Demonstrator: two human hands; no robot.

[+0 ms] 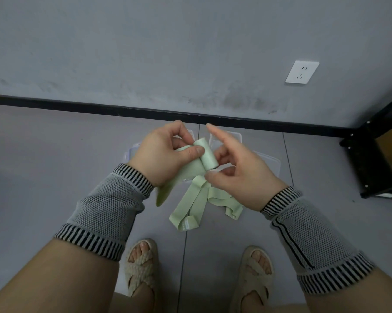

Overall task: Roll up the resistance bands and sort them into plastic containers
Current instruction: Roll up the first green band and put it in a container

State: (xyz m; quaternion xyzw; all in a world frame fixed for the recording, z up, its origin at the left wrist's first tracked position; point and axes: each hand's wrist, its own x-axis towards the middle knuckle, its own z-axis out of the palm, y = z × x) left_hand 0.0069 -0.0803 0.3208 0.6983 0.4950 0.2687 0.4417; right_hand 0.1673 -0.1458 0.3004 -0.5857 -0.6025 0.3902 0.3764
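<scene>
Head view: sandalled feet (143, 265) at bottom edge. Above them, left hand (161, 152) pinches the half-rolled green band (207, 154), thumb pressed on the roll; right hand (238, 170) supports its near end, index finger extended. Roll axis runs away from the viewer, tail trailing toward the floor (55, 154). Loose bands (190, 211) and clear containers (269, 163) lie below.

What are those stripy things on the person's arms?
Both forearms wear knitted sleeves, the left sleeve and the right sleeve. Each is grey with a fine dotted mesh pattern in the middle and black-and-white striped bands at both ends. The right one also has a dark line running along it. The left hand and right hand are bare, with no gloves or rings showing.
</scene>
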